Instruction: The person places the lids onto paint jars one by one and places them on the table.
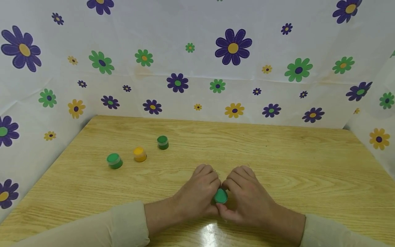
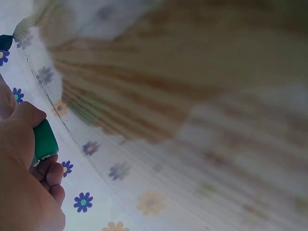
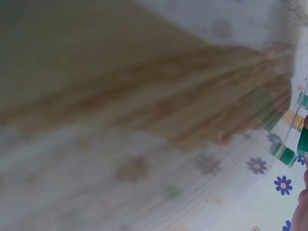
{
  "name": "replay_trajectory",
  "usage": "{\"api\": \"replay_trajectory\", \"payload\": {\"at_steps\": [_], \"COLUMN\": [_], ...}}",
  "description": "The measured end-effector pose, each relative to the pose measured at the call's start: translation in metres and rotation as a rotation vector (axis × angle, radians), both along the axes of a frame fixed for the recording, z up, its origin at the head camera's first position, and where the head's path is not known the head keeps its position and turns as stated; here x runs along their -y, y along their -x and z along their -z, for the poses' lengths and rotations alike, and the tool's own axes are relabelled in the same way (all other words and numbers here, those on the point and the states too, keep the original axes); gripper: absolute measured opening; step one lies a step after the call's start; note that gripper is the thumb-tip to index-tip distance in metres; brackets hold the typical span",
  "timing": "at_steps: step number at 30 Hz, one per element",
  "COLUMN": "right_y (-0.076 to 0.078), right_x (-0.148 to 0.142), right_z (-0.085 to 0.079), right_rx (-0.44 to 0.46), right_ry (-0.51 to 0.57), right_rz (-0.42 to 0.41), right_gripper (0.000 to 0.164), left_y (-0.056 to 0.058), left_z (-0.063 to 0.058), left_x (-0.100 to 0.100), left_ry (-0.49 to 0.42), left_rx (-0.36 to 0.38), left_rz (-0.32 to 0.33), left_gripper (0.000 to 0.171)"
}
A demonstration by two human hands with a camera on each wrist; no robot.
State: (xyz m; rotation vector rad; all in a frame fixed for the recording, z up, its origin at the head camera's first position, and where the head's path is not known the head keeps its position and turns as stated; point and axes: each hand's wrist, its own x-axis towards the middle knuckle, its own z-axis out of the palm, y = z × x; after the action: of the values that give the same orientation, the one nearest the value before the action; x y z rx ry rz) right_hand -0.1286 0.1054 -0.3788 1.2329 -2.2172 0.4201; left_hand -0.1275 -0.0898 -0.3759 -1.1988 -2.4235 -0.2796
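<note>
A small green paint jar [image 1: 220, 196] is between my two hands near the front of the table. My left hand [image 1: 197, 193] grips it from the left, fingers curled over its far side. From the right, my right hand [image 1: 251, 197] holds the same jar, with the thumb at its near edge and the index finger at the far edge. Its green round top faces up between them. In the left wrist view the jar [image 2: 45, 139] shows between thumb and fingers. Only a sliver of the jar [image 3: 303, 142] and right fingers [image 3: 302, 211] appears in the right wrist view.
On the left of the wooden table [image 1: 308, 164] stand a green jar [image 1: 115, 161], a yellow jar [image 1: 140, 154] and a dark green jar [image 1: 163, 142], spaced apart. A white cloth [image 1: 203, 20] printed with flowers rises behind the table and along both sides.
</note>
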Motion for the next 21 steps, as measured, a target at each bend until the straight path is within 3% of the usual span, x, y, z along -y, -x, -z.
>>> {"api": "replay_trajectory", "payload": {"at_steps": [4, 9, 13, 21], "right_y": [0.0, -0.001, -0.003, 0.005], "right_x": [0.0, -0.005, -0.015, -0.039], "right_z": [-0.001, 0.0, 0.002, 0.0], "right_rx": [0.004, 0.105, 0.18, 0.251], "right_ry": [0.011, 0.004, -0.04, -0.046], "right_rz": [-0.009, 0.019, 0.089, 0.199], "right_gripper": [0.029, 0.028, 0.03, 0.029], "left_y": [0.0, -0.001, 0.0, 0.006], "left_z": [-0.002, -0.002, -0.002, -0.002], "left_x": [0.0, 0.003, 0.012, 0.042], "left_ry": [0.002, 0.066, 0.131, 0.067], "left_rx": [0.014, 0.112, 0.183, 0.283], "left_rz": [-0.006, -0.07, -0.132, -0.231], "left_gripper": [0.043, 0.04, 0.032, 0.031]}}
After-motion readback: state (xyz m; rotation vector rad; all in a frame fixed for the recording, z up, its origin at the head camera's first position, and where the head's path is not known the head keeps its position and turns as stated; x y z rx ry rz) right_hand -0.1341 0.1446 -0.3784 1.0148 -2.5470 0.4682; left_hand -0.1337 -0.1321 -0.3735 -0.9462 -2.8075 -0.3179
